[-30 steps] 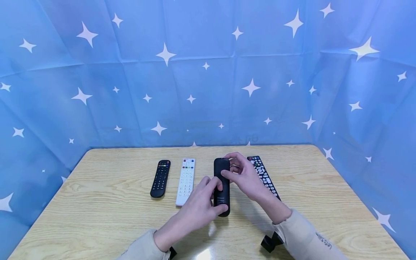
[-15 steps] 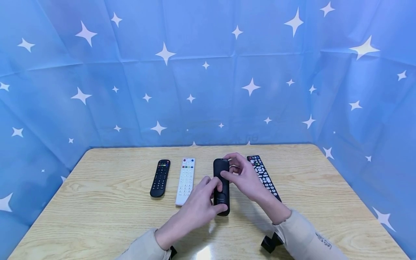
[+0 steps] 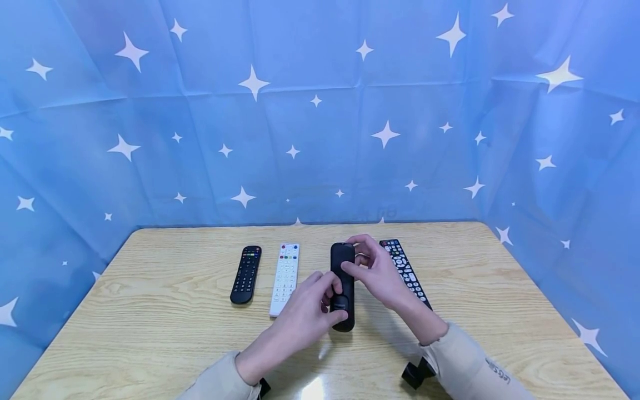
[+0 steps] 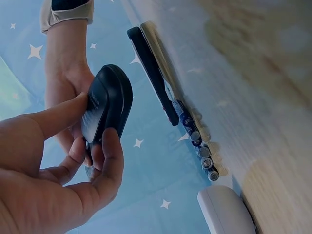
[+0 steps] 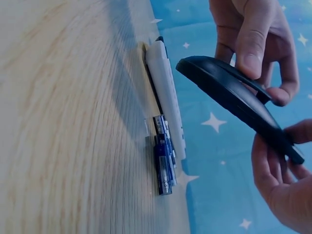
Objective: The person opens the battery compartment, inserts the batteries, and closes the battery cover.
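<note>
A black remote control (image 3: 343,253) is held back side up above the table, between both hands. Its back cover (image 3: 340,303) stands partly raised, with a gap under one end in the right wrist view. My left hand (image 3: 310,311) pinches the cover at the near end, thumb low and fingers on its left side. My right hand (image 3: 375,275) grips the far end, thumb on the back and fingers round the edge. Several batteries (image 4: 202,151) lie in a row on the table, hidden in the head view.
A white remote (image 3: 285,278) and a smaller black remote (image 3: 246,275) lie to the left. Another black remote (image 3: 407,272), with white buttons, lies partly behind my right arm. A blue star-patterned curtain (image 3: 320,166) borders the wooden table (image 3: 165,311).
The back cover has slid slightly and lifted, showing an edge near its printed text. My left fingers have shifted a little; the right hand has stayed almost still.
</note>
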The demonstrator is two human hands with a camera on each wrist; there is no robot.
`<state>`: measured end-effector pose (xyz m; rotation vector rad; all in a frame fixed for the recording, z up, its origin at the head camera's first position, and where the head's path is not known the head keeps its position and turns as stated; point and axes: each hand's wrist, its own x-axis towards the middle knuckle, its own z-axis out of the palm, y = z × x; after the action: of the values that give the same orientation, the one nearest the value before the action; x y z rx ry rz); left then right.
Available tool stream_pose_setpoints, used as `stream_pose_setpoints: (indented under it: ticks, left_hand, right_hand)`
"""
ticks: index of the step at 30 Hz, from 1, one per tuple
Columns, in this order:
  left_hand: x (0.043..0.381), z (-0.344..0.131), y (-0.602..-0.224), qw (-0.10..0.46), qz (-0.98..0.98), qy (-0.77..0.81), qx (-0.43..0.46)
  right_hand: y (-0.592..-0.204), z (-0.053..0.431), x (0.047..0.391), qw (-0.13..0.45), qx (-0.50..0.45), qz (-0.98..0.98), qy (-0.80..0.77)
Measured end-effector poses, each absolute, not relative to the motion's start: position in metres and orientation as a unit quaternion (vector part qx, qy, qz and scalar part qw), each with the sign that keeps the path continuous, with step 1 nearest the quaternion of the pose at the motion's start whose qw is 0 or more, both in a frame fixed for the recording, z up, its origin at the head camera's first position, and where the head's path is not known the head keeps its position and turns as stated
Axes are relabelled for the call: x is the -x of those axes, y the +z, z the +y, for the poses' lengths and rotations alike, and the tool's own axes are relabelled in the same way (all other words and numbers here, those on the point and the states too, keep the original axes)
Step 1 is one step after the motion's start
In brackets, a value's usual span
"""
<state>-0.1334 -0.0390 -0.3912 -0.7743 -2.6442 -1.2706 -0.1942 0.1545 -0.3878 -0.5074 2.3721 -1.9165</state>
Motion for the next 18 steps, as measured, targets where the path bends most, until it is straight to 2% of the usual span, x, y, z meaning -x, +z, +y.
stream_pose_setpoints:
  ticks: [8,18]
  left_hand:
    - [0.135,-0.0391,-0.3902,0.062,-0.848,-0.453,0.267]
    - [0.1351,-0.0386,-0.3892,0.043,-0.84,-0.47,0.267]
  right_hand:
    - [-0.3878,0.1571,0.1934,0.015,0.162,0.777,-0.608]
    - [-0.3874,0.1585,0.194,0.016,0.158,0.772,-0.615]
